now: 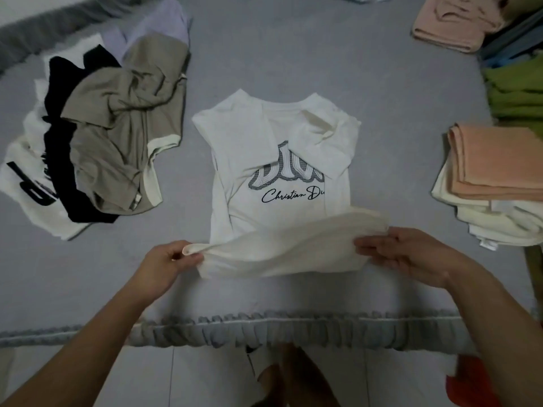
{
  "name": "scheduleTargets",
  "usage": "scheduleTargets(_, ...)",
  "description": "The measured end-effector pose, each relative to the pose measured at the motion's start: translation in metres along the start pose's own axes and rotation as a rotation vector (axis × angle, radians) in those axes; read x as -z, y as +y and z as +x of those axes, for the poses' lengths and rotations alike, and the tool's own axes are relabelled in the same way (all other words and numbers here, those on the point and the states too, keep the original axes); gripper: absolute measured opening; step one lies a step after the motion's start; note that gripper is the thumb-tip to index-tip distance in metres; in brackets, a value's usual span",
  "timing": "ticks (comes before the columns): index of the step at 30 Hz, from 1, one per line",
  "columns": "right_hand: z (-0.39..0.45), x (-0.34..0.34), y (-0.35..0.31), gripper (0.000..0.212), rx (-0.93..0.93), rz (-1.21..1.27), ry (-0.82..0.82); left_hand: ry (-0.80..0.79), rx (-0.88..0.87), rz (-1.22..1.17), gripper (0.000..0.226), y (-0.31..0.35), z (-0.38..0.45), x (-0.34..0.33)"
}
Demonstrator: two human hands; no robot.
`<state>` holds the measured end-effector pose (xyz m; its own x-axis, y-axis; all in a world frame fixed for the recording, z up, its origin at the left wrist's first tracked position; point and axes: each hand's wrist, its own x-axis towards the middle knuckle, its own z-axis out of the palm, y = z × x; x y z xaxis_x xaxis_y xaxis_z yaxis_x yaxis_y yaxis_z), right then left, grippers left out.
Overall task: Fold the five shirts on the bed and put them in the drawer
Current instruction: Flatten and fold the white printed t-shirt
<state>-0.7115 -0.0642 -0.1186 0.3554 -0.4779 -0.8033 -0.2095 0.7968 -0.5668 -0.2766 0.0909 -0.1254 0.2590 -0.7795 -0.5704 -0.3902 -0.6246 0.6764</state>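
Note:
A white shirt (264, 148) with a grey and black printed logo lies flat in the middle of the grey bed (293, 54), its sides folded inward. My left hand (164, 265) pinches the bottom hem at its left corner. My right hand (405, 254) holds the hem at its right corner, fingers on top of the cloth. The hem is lifted off the bed and bent toward the collar. At the left lies a loose heap of unfolded shirts (97, 148): a taupe one on top, a black one, a white one with black lettering and a lilac one behind.
A folded stack with a peach piece on cream ones (493, 183) sits at the right edge. Green folded clothes (520, 95) and a pink folded piece (452, 27) lie farther back on the right. The bed's ruffled front edge (264, 330) runs below my hands, tiled floor beneath.

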Motion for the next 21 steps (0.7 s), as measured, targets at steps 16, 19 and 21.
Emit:
scheduleTargets(16,0.21,0.009,-0.044,0.027,0.27,-0.237,0.574,0.305,0.302,-0.554,0.014,0.006,0.209,-0.053)
scheduleTargets(19,0.207,0.005,-0.037,0.011,0.274,-0.218,0.637,0.362,0.316,-0.469,0.016,0.009,0.209,-0.053)
scheduleTargets(21,0.2,0.002,-0.035,0.015,0.298,-0.229,0.679,0.35,0.301,-0.399,0.021,0.016,0.205,-0.049)
